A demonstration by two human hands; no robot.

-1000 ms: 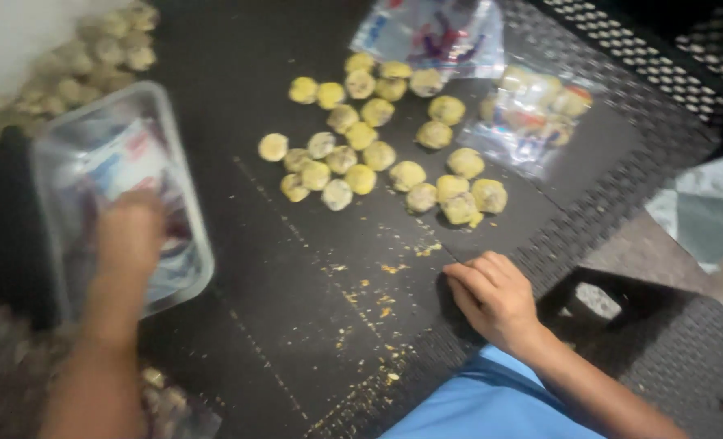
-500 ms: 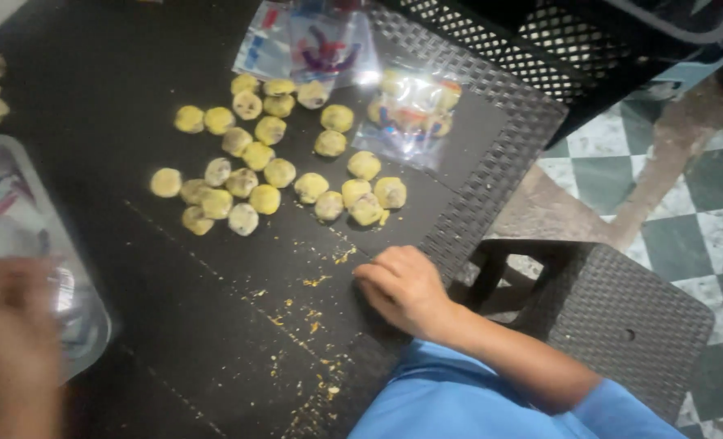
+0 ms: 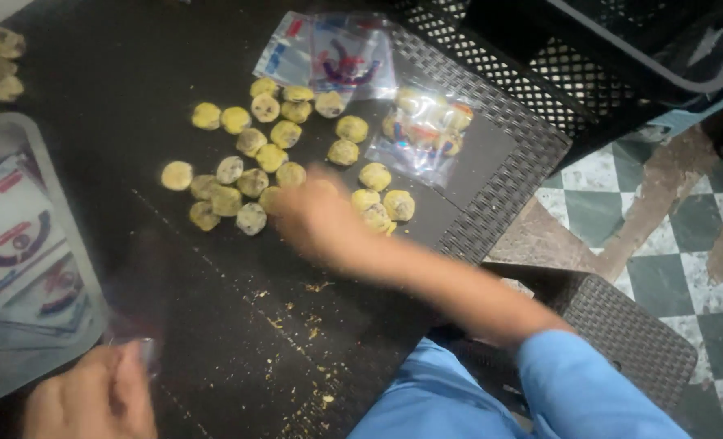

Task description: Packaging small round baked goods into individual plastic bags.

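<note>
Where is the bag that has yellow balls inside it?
In the head view, the filled clear bag lies at upper centre-right on the dark table, right of the loose yellow balls.

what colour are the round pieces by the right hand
Pale yellow round pieces, some with darker specks; head view, beside the blurred right hand.

Two flat empty plastic packets (image 3: pixel 329 53) lie at the far side of the dark table (image 3: pixel 134 89). Just right of them is a clear packet filled with round pieces (image 3: pixel 426 130). A clear tray (image 3: pixel 69 244) with printed packets stands at the left. Yellow crumbs (image 3: pixel 304 325) are scattered near. A woven stool (image 3: pixel 629 341) stands on the checkered floor (image 3: pixel 621 187) at the right.
</note>
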